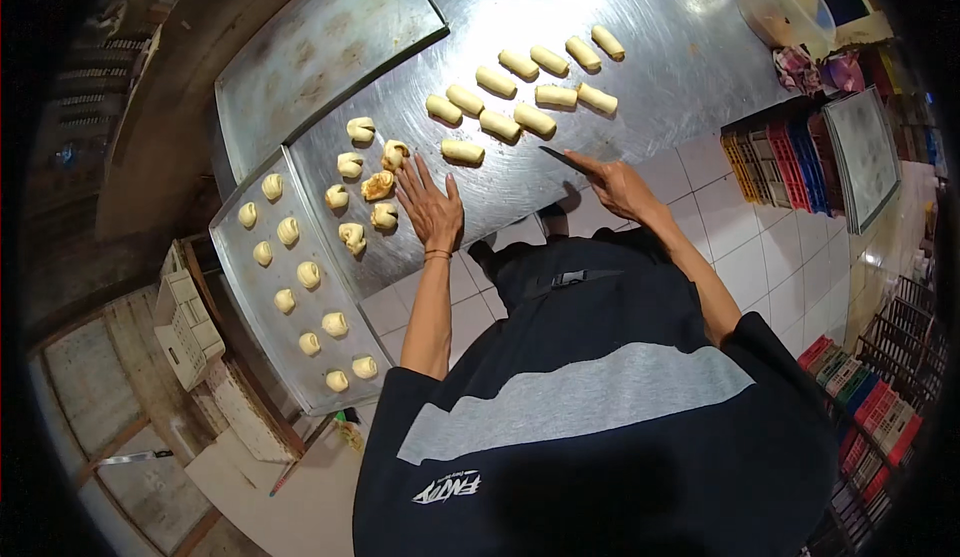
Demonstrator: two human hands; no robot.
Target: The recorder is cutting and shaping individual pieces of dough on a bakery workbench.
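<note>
My left hand (432, 207) lies with fingers stretched out, palm down, at the right side of a group of cut, shaped dough pieces (350, 165) on the metal table. Its fingertips are beside a dough piece with orange-brown filling (378, 186); whether they touch it I cannot tell. My right hand (622, 189) is closed round a knife (557, 154), whose dark blade points left over the table's near edge; the handle is hidden in my fingers. Between and beyond my hands, several uncut dough rolls (497, 81) lie in slanting rows, the nearest roll (462, 151) just right of my left fingers.
A metal tray (325, 342) with several shaped dough pieces stands at the left. Behind it lies a bare baking tray (320, 57). The steel table (680, 67) runs to a plastic tub (785, 7) at the far right. Stacked crates (775, 167) stand beyond its right end.
</note>
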